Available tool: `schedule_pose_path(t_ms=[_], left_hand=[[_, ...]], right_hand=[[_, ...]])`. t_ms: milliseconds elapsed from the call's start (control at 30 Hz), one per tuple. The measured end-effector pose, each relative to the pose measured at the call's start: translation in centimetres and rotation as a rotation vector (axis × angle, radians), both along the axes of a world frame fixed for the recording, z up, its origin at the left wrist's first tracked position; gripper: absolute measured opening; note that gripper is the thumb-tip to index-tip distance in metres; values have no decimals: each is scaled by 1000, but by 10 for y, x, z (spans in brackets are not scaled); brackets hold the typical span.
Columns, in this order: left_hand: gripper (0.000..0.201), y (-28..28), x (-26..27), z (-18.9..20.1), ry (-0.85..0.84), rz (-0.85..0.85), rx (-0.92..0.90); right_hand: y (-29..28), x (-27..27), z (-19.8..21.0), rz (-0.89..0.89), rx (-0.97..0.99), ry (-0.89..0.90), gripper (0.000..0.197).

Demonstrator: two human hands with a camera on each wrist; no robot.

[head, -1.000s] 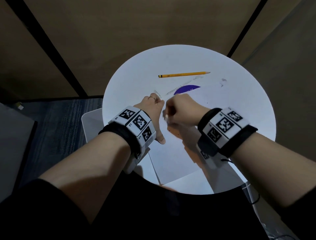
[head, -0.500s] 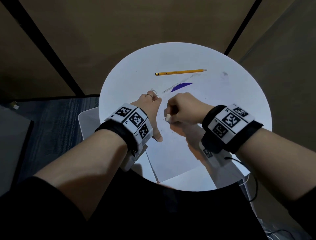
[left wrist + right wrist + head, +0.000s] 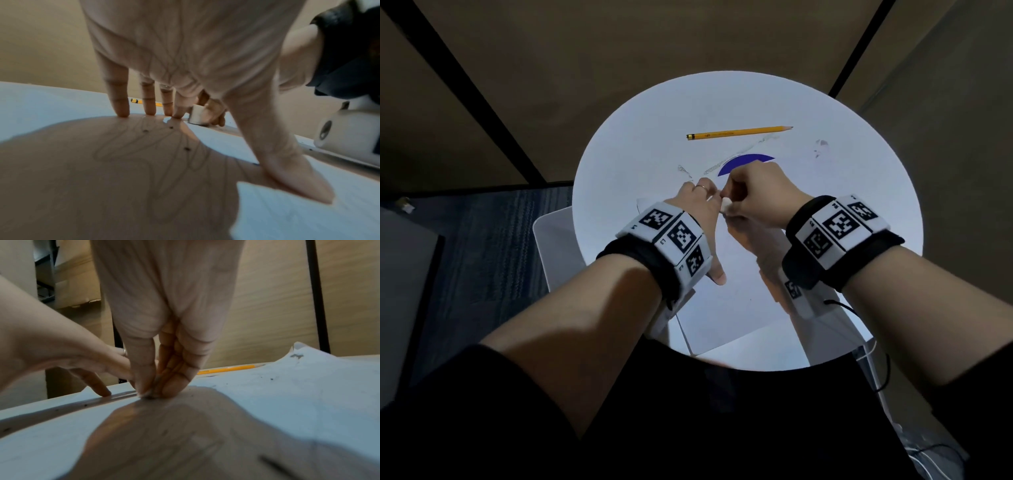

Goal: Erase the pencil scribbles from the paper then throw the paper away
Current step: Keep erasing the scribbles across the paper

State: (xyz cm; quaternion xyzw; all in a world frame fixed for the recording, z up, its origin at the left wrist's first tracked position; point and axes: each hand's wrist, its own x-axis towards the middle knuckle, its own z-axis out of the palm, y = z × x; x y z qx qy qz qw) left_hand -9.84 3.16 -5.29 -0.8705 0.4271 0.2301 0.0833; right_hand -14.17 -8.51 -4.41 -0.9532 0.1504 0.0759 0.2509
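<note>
A white sheet of paper [image 3: 739,308] lies on the round white table [image 3: 640,113], with faint pencil scribbles [image 3: 144,146] under my left palm. My left hand [image 3: 695,212] presses the sheet flat with straight, spread fingers [image 3: 121,104]. My right hand [image 3: 756,195] pinches a small white eraser [image 3: 726,207] and holds its tip on the paper right beside the left fingertips. The eraser [image 3: 197,115] shows between thumb and fingers in the left wrist view. In the right wrist view the fingertips [image 3: 148,386] nearly hide it.
A yellow pencil [image 3: 739,132] lies across the far half of the table. A dark blue disc [image 3: 743,161] peeks out past my right knuckles. The paper's far right corner [image 3: 298,350] curls up. A white bin [image 3: 554,246] stands at the table's left. Eraser crumbs dot the sheet.
My right hand has rubbed the eraser back up and leftward until it meets the left fingertips. The left hand stays pressing the paper, and the sheet's far edge shifted.
</note>
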Motion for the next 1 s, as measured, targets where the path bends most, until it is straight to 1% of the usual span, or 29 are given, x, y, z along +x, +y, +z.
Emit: schedule_pose_path(t_ms=[100,167,233,300,367,433,500,567,600,667,733,767,867,900,933,1000], left_hand=[[122,6,3,-1,22,4,-15],[124,7,2,-1,26,9,-11],[122,6,1,1,18,5,4],[119,6,0,3,11,9,18],[119,5,1,3,6,14,24],[123,4,1,2,11,14,36],[127,4,2,0,13,15,32],[127,3,2,-1,6,14,26],[127,4,1,-1,5,13,29],[127,4,2,0,6,7,37],[126,4,2,0,6,1,40],[126,5,2,0,8,0,36],[127,5,2,-2,24,10,11],[127,5,2,-2,24,10,11],[128,5,1,-2,22,7,18],[128,5,1,-3,11,1,30]], right_hand=[[3,-11,1,102,-17,75,13],[3,-19,2,123,17,119,13],[-4,-19,2,69,33,89,12],[-15,-13,1,-26,17,24,12],[-19,-9,1,-91,18,-20,10],[-10,-13,1,-26,-10,19,11],[3,-22,-1,97,-15,112,22],[8,-28,0,162,-9,160,28],[4,-26,1,158,-20,154,26],[-10,-18,3,77,-55,92,18],[-16,-13,6,1,-57,42,18],[-12,-14,7,14,-46,64,22],[10,-25,3,177,26,196,29],[13,-27,3,206,35,203,30],[11,-26,3,198,35,189,29],[-1,-19,4,118,35,141,18]])
